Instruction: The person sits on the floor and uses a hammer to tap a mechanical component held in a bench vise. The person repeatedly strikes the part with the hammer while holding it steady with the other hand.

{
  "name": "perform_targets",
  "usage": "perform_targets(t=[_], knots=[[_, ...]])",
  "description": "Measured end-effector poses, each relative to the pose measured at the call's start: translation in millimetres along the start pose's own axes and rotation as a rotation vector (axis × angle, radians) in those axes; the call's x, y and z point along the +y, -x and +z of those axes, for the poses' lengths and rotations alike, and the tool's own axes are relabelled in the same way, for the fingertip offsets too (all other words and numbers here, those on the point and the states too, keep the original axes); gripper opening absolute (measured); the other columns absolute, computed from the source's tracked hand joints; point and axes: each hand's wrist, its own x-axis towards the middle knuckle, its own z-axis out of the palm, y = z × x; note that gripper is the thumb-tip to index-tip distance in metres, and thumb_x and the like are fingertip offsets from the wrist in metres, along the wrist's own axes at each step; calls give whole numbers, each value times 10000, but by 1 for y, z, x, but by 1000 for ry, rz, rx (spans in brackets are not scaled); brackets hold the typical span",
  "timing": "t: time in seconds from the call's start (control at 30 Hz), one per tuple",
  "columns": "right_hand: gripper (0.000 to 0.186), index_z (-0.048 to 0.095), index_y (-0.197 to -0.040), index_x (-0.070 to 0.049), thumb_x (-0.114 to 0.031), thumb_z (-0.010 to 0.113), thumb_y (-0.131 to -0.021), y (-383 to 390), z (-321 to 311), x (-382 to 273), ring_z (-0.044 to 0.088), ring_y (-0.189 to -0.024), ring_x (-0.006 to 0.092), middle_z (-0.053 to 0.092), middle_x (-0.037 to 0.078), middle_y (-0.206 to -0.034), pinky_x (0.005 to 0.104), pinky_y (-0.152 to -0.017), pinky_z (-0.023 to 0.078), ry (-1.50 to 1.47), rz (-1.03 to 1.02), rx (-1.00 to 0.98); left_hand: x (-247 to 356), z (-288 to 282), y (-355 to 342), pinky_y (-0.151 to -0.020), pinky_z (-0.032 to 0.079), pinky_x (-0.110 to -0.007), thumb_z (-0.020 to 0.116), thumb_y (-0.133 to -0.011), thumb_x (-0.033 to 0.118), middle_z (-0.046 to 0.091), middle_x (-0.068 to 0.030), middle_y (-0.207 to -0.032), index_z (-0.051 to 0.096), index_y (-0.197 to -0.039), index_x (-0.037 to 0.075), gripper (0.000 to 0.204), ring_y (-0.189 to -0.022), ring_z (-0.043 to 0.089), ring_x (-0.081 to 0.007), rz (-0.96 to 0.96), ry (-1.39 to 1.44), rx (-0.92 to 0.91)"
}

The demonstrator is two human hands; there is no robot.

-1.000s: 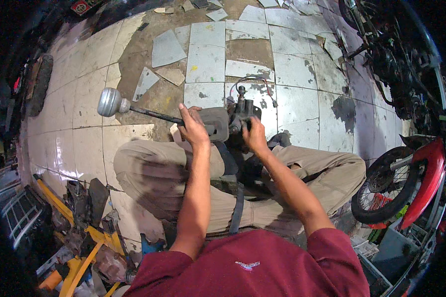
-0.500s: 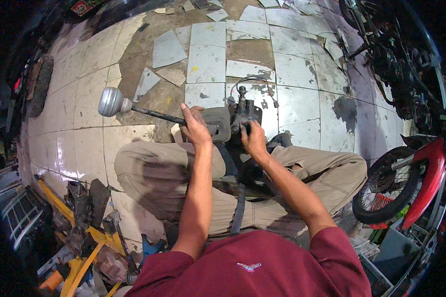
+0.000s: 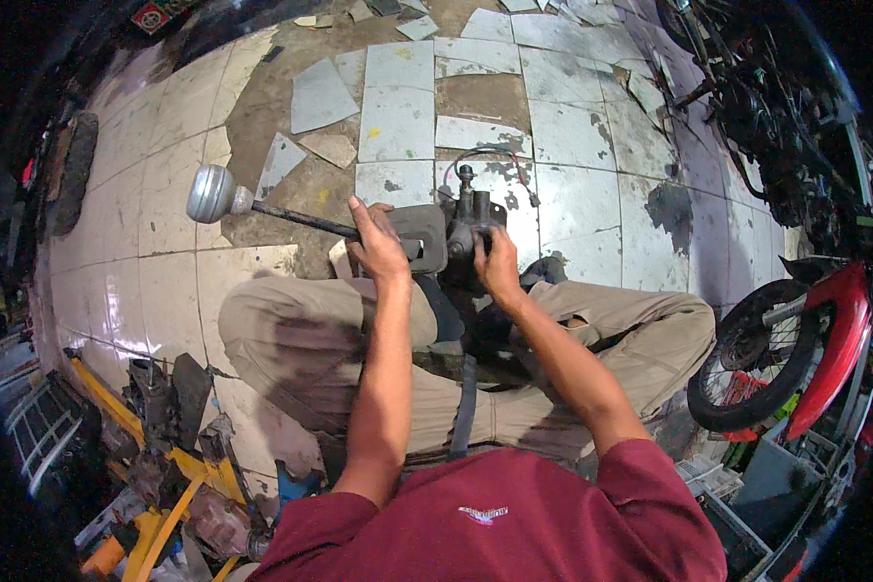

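Note:
I sit cross-legged with my left hand closed on a black rod that ends in a large silver metal head at the left. A grey plate with an opening sits just beside that hand, partly behind it. My right hand has its fingers closed at the side of a dark metal housing, which carries upright cylinders and stands in front of my legs. A thin looped cable runs behind the housing. The fingertips of my right hand are partly hidden against the metal.
Cracked and loose tiles lie ahead. On the right are a motorcycle front wheel with a red fender and dark vehicle parts. Yellow and greasy metal parts are piled at the lower left, beside a metal rack.
The scene is shifted slightly in the view. My right hand's fingers have shifted a little on the housing; my left hand keeps its hold on the rod.

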Motion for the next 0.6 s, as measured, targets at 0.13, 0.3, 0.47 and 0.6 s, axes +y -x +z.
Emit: perform_targets(t=[0.13, 0.3, 0.47, 0.6], knots=[[158, 569, -923, 40, -42, 599, -791, 2, -4, -14, 544, -817, 447, 549, 253, -892, 465, -721, 451, -44, 7, -50, -3, -8, -2, -465, 219, -259, 391, -967, 459, 291, 51, -513, 539, -670, 28, 544, -475, 263, -74, -4, 12, 27], [245, 612, -999, 36, -29, 603, -762, -3, -4, 6, 558, -937, 449, 562, 301, -1031, 447, -818, 470, 86, -33, -106, -16, -6, -10, -463, 182, -247, 396, -934, 534, 270, 63, -510, 599, -676, 31, 601, -468, 238, -69, 13, 48, 17], [270, 628, -992, 49, -41, 626, -738, -14, -8, 1, 560, -978, 442, 547, 315, -1088, 436, -838, 479, 62, 57, -185, -8, -6, -6, -463, 198, -255, 410, -956, 482, 301, 67, -543, 547, -663, 37, 550, -489, 256, -60, -32, 30, 53], [250, 629, -974, 55, -44, 626, -745, -5, -3, 8, 566, -918, 446, 558, 306, -1028, 440, -819, 481, 53, 41, -170, -8, -4, -4, -459, 198, -256, 412, -959, 471, 292, 65, -540, 544, -659, 37, 543, -487, 261, -59, -27, 8, 23]])
